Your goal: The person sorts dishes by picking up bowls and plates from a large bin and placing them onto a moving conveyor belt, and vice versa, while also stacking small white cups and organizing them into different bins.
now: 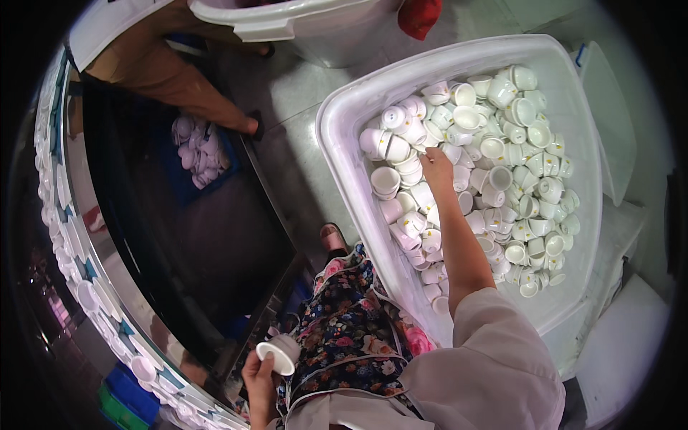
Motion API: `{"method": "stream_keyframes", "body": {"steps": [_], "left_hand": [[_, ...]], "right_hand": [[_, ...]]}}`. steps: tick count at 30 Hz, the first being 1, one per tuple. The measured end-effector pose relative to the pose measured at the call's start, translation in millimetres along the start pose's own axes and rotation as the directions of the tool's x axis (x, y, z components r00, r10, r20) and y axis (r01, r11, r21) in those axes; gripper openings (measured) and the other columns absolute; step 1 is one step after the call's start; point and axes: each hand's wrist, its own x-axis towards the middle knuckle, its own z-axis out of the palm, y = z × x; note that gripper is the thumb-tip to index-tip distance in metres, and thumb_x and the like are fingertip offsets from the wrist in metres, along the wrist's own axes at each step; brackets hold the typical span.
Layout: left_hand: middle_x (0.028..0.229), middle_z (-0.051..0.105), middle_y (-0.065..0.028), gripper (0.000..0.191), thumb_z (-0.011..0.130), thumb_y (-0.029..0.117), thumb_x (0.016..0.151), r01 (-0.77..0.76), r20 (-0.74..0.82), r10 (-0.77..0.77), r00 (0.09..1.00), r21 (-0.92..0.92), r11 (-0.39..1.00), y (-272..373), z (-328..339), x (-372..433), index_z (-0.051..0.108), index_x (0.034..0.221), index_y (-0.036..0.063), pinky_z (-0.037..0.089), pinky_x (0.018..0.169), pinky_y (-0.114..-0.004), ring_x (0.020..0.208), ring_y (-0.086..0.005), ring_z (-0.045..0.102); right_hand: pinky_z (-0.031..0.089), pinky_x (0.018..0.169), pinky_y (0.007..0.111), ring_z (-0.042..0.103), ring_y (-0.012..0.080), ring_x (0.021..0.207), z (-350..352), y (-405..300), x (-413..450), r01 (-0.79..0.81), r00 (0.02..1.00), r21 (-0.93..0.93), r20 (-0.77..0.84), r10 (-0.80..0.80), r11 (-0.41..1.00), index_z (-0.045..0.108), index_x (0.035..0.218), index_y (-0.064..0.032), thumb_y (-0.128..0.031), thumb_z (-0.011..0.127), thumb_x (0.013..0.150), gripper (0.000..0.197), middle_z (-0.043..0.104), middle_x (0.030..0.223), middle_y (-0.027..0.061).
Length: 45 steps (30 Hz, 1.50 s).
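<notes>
My left hand holds white cups by the rim, thumb at the opening, low in front of my floral apron; they look nested, though how many I cannot tell. Out to the right, my right hand reaches into a large white plastic tub heaped with small white cups, several with yellow marks. Its fingers are among the cups at the left part of the heap, partly hidden, and whether they grip one I cannot tell.
A conveyor lined with white ware curves along the left. Beneath it, a blue crate holds white pieces. Another white tub stands at the top, near a co-worker's leg. Blue and green bins are at lower left.
</notes>
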Motion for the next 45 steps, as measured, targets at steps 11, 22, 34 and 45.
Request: {"method": "stream_keyframes", "body": {"steps": [11, 22, 34, 45], "left_hand": [[0.076, 0.061, -0.0061, 0.009, 0.065, 0.019, 0.108, 0.592, 0.026, -0.747, 0.664, -0.628, 0.505, -230.2, 47.1, -20.1, 0.067, 0.113, 0.0120, 0.033, 0.046, -0.032, 0.052, -0.0162, 0.045], [0.082, 0.075, -0.0093, 0.032, 0.070, 0.039, 0.112, 0.372, 0.052, -0.400, 0.915, -0.492, 0.787, -241.1, 185.6, 140.0, 0.072, 0.114, 0.0075, 0.054, 0.052, -0.035, 0.061, -0.0226, 0.068], [0.099, 0.073, 0.0000, 0.023, 0.068, 0.019, 0.116, -0.359, 0.125, 0.413, 0.902, -0.312, 0.879, 4.2, 226.7, 40.0, 0.077, 0.132, 0.0038, 0.053, 0.072, -0.026, 0.080, -0.0074, 0.064], [0.111, 0.074, -0.0008, 0.031, 0.067, 0.020, 0.118, -0.257, 0.134, 0.376, 0.917, -0.522, 0.813, -12.1, 175.7, -26.7, 0.073, 0.143, 0.0027, 0.053, 0.076, -0.024, 0.089, -0.0078, 0.065]], "right_hand": [[0.057, 0.110, 0.054, 0.073, 0.0459, 0.125, -9.5, -77.3, 166.1, 0.226, 0.962, -0.222, 0.202, -0.182, 0.948, 0.062, 0.159, -0.0029, -0.056, 0.073, 0.102, 0.078, 0.073, 0.140, 0.0318], [0.059, 0.109, 0.042, 0.075, 0.0321, 0.121, -107.3, -83.5, 187.5, -0.214, 0.976, 0.522, 0.139, 0.165, 0.826, 0.063, 0.159, -0.0008, -0.018, 0.085, 0.101, 0.064, 0.077, 0.139, 0.0235], [0.062, 0.106, 0.039, 0.075, 0.0243, 0.120, -108.4, -273.0, 50.5, -0.178, 0.659, 0.842, 0.486, -0.574, 0.509, 0.065, 0.156, -0.0001, -0.009, 0.075, 0.106, 0.051, 0.075, 0.139, 0.0160], [0.053, 0.075, 0.046, 0.070, 0.0308, 0.091, -10.0, -486.7, -297.1, 0.514, -0.655, 0.693, -0.063, -0.753, -0.506, 0.077, 0.135, -0.0110, -0.012, 0.069, 0.093, 0.043, 0.069, 0.095, 0.0085]]}}
